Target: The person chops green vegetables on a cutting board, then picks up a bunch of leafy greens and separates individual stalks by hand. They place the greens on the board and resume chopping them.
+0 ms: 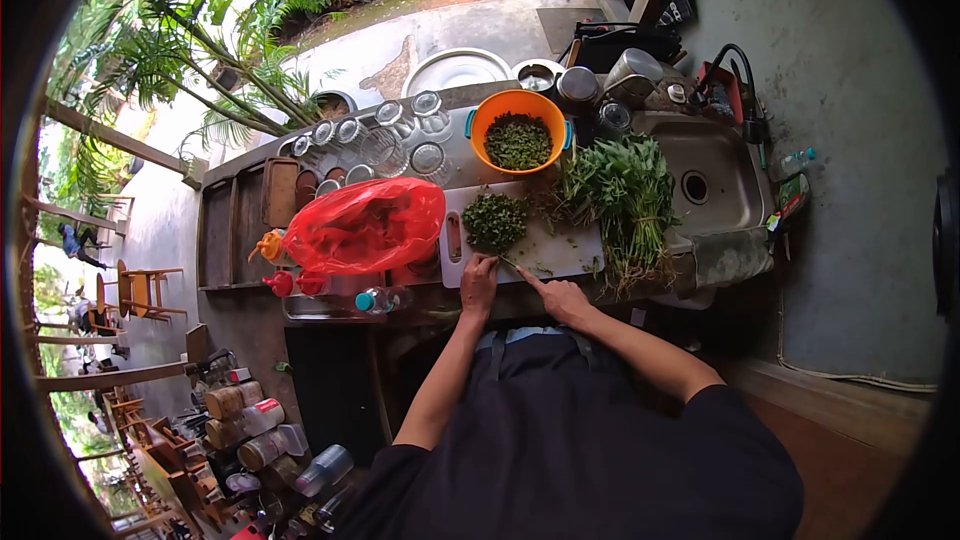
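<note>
My right hand (562, 298) is closed round a knife (514, 265), its index finger stretched along the back. The thin blade points left over the near edge of the white cutting board (585, 252). By the blade's tip, my left hand (479, 283) has its fingers pinched together; what they hold, if anything, is too small to make out. A heap of chopped greens (495, 221) lies on the board just beyond my left hand. Scraps are scattered to its right. Behind the board, an orange bucket (490, 110) with teal handles contains more chopped leaves.
Uncut leafy greens (635, 200) with roots lie right of the board, beside a steel sink (725, 145). A red plastic bag (365, 225) stands at the left, near a teal-capped bottle (383, 301). Several glass jars (428, 160) and steel pots (578, 86) line the back.
</note>
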### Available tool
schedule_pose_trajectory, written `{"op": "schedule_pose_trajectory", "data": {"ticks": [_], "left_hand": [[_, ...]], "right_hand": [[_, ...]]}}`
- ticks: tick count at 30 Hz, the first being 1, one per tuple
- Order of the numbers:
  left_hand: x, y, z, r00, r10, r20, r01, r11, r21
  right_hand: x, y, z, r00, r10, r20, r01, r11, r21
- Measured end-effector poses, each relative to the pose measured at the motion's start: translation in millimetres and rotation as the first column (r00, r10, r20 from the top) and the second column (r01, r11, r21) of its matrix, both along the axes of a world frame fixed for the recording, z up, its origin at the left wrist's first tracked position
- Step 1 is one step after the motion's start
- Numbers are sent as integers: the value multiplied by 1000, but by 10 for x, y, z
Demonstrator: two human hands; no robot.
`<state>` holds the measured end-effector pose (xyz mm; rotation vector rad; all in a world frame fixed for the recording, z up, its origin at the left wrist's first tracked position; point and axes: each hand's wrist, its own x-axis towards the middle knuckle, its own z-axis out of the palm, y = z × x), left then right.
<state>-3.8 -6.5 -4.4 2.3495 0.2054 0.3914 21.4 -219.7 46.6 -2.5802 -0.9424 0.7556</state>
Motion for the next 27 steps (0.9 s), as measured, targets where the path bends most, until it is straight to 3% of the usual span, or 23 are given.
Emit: {"op": "schedule_pose_trajectory", "data": {"ticks": [12, 14, 23, 27], "left_hand": [[-39, 17, 3, 999, -52, -10, 52, 998, -29], [-45, 11, -6, 999, -31, 10, 32, 997, -65], [-35, 3, 85, 999, -30, -22, 29, 998, -62], [-36, 18, 58, 999, -34, -17, 33, 998, -58]], "right_hand": [[65, 116, 348, 999, -8, 39, 7, 1000, 21], [70, 156, 464, 999, -12, -35, 10, 999, -39], [175, 197, 507, 997, 32, -75, -39, 995, -89], [103, 183, 255, 998, 4, -55, -6, 999, -48]]}}
